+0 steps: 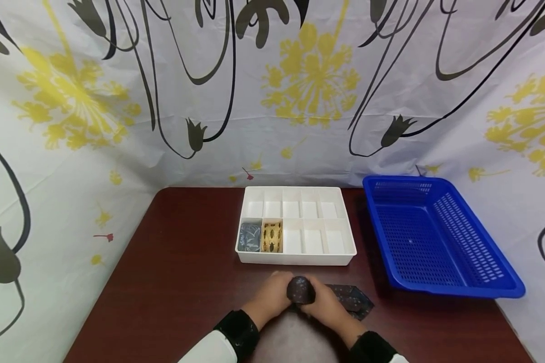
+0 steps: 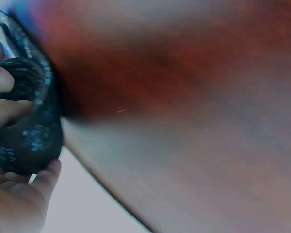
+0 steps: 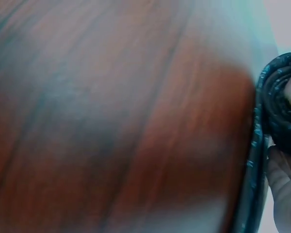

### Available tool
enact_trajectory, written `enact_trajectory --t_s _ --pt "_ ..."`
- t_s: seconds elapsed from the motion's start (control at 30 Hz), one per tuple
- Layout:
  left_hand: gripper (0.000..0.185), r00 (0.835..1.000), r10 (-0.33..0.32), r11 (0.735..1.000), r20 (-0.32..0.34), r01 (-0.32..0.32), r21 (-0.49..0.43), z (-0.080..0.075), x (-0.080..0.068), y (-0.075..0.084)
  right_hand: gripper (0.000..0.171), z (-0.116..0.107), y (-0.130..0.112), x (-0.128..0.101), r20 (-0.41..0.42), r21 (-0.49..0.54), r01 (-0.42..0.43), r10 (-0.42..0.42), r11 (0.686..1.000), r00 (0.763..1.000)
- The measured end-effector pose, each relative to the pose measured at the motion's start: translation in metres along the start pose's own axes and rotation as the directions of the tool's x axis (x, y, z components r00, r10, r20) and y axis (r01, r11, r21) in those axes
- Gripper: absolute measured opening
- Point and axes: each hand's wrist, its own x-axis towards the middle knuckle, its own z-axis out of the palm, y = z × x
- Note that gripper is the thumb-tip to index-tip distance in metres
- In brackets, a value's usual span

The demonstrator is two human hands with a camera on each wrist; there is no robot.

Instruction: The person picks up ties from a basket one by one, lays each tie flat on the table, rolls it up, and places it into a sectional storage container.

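A dark necktie [image 1: 301, 290] with small pale patterns is partly wound into a roll between my two hands. Its pointed loose end [image 1: 351, 298] lies on the table to the right. On the roll's left side, my left hand [image 1: 272, 291] grips it, with fingertips pushed into the coil in the left wrist view. From the other side my right hand [image 1: 328, 304] holds the same roll [image 3: 281, 128], its thumb at the coil's end. Ahead of both hands stands a white divided box [image 1: 295, 258], with a grey-blue roll [image 1: 250, 237] and a yellow patterned roll [image 1: 272, 237] in adjoining front compartments.
A blue plastic basket [image 1: 454, 291] stands at the right of the dark red-brown table [image 1: 163, 282]. Behind and beside the table hangs a white cloth [image 1: 250, 101] with yellow and grey flower prints.
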Motion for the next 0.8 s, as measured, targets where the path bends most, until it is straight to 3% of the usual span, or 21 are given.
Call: enact_trajectory --t_s 0.23,0.4,0.5,0.6,0.8 --pt "0.013 0.996 -0.077 0.969 0.041 0.065 0.24 -0.006 0.002 0.021 0.068 -0.003 -0.01 -0.001 -0.033 -0.085 0.011 -0.014 0.996 0.999" --pt "0.022 0.996 -0.08 0.964 0.036 0.069 0.255 -0.006 0.002 0.024 0.067 -0.003 -0.011 -0.003 -0.031 -0.098 -0.053 0.05 0.994 0.998" --pt "0.034 0.997 -0.067 0.986 0.029 0.062 0.157 -0.001 0.001 0.016 0.064 -0.003 -0.01 -0.003 -0.035 -0.094 -0.079 0.076 0.992 0.996" --pt "0.039 0.999 -0.032 1.0 -0.004 0.032 0.0 0.006 -0.001 0.004 0.062 -0.003 -0.008 -0.003 -0.038 -0.07 -0.092 0.09 0.993 0.995" --pt "0.058 0.998 0.01 0.958 -0.069 -0.029 -0.285 0.013 -0.01 -0.017 0.061 -0.002 0.001 -0.003 -0.035 0.047 -0.101 0.103 0.994 0.994"
